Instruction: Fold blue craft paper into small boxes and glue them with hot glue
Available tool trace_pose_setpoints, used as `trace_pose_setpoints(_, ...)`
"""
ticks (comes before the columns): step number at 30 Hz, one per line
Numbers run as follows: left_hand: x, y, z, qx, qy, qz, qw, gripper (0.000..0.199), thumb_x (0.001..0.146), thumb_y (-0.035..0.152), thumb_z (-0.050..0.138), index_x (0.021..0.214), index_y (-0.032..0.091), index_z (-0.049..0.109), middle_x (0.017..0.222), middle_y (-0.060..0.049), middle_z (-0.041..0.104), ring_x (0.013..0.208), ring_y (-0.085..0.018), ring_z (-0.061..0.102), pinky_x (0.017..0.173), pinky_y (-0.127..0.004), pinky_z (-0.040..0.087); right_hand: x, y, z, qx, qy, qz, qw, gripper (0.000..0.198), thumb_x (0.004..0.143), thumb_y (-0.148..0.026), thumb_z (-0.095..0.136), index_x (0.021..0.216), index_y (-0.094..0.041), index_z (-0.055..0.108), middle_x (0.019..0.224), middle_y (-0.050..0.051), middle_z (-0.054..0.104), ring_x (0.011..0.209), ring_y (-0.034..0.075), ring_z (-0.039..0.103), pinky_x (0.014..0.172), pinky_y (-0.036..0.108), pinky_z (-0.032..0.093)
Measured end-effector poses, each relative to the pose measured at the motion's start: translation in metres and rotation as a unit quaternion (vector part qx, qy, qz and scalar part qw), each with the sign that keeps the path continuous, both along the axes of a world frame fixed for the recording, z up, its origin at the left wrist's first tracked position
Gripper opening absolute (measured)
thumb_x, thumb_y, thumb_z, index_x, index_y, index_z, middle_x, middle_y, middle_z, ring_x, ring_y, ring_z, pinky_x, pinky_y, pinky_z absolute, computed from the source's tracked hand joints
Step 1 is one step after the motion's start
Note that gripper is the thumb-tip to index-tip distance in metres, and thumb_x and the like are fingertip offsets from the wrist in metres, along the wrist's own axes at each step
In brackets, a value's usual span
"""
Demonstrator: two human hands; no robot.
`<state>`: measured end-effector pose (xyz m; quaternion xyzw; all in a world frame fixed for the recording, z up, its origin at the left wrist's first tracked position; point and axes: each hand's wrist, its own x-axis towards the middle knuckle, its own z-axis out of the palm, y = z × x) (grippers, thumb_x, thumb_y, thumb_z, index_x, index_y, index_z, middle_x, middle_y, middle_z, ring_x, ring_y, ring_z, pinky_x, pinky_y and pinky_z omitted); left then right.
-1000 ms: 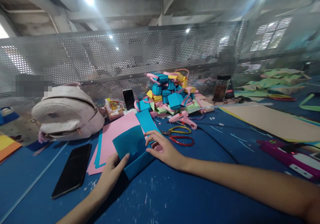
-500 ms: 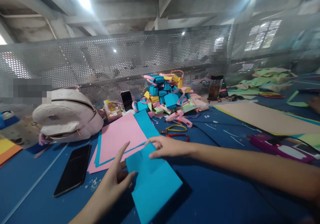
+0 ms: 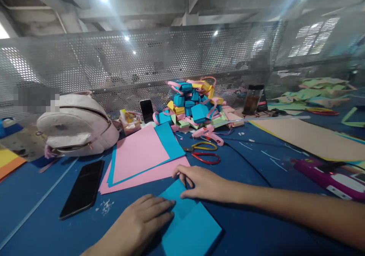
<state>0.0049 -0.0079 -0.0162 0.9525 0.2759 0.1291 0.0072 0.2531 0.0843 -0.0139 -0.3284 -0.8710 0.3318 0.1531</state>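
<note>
A folded piece of blue paper (image 3: 194, 229) lies on the blue table in front of me, a raised flap crossing its middle. My left hand (image 3: 139, 220) is laid on its left side, fingers stretched out flat and pressing on the paper. At the far corner, my right hand (image 3: 199, 182) has curled fingers, with thumb and fingertips gripping the paper's edge. Just beyond my hands are stacked pink sheets (image 3: 139, 153) and blue sheets (image 3: 168, 140). Scissors (image 3: 205, 151) with a yellow and a red handle lie past my right hand.
A black phone (image 3: 82, 189) and a pale backpack (image 3: 76, 126) are on the left. Behind stands a heap of small paper boxes (image 3: 196, 104), with a pink glue gun (image 3: 209, 134) before it. A purple device (image 3: 327, 178) and large beige sheets (image 3: 308, 138) are at right.
My left hand has gone from spread beside the paper to lying flat on it. The blue paper, tilted up before, now rests lower on the table. My right hand still grips its far edge.
</note>
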Motion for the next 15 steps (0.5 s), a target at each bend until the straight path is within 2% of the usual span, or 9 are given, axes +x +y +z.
trace_pose_setpoints(3,-0.001,0.005,-0.006,-0.015,0.038,-0.009,0.999,0.048,0.099,0.013,0.036,0.146,0.02,0.041,0.147,-0.008,0.052,0.134,-0.022,0.051,0.114,-0.043,0.038,-0.002,0.005,-0.006,-0.008,0.016,-0.015,1.0,0.039,0.073,-0.015,0.078,0.107,-0.021,0.059,0.08,-0.004,0.064,0.07,0.014,0.057,0.058,0.021,0.035)
trace_pose_setpoints(7,-0.004,0.014,-0.012,-0.016,0.033,-0.016,0.999,0.052,0.097,0.012,0.039,0.149,0.018,0.036,0.148,-0.009,0.049,0.136,-0.021,0.048,0.114,-0.039,0.038,-0.005,0.013,-0.018,-0.046,0.054,-0.047,0.996,0.033,0.072,-0.014,0.078,0.1,-0.019,0.063,0.08,-0.003,0.067,0.065,0.013,0.057,0.057,0.021,0.039)
trace_pose_setpoints(9,-0.005,0.02,-0.012,-0.003,0.017,-0.013,1.0,0.05,0.098,0.014,0.04,0.148,0.014,0.036,0.143,-0.011,0.055,0.132,-0.02,0.053,0.113,-0.035,0.039,-0.006,0.016,-0.022,-0.063,0.077,-0.058,0.993,0.026,0.072,-0.014,0.079,0.094,-0.019,0.066,0.078,-0.002,0.068,0.064,0.012,0.057,0.057,0.022,0.039)
trace_pose_setpoints(12,-0.007,0.028,-0.013,0.036,0.016,-0.018,0.999,0.041,0.101,0.021,0.042,0.142,0.013,0.047,0.138,-0.008,0.06,0.128,-0.017,0.056,0.114,-0.029,0.037,-0.007,0.022,-0.026,-0.058,0.088,-0.078,0.991,0.014,0.072,-0.014,0.079,0.081,-0.019,0.069,0.077,-0.002,0.069,0.063,0.012,0.055,0.056,0.022,0.038)
trace_pose_setpoints(15,-0.012,0.035,-0.022,0.086,0.056,-0.027,0.994,0.041,0.104,0.028,0.035,0.142,0.017,0.048,0.144,-0.004,0.054,0.132,-0.017,0.053,0.116,-0.032,0.032,-0.008,0.026,-0.029,-0.035,0.077,-0.094,0.992,0.013,0.07,-0.012,0.08,0.073,-0.02,0.07,0.075,-0.003,0.069,0.06,0.011,0.053,0.055,0.022,0.038)
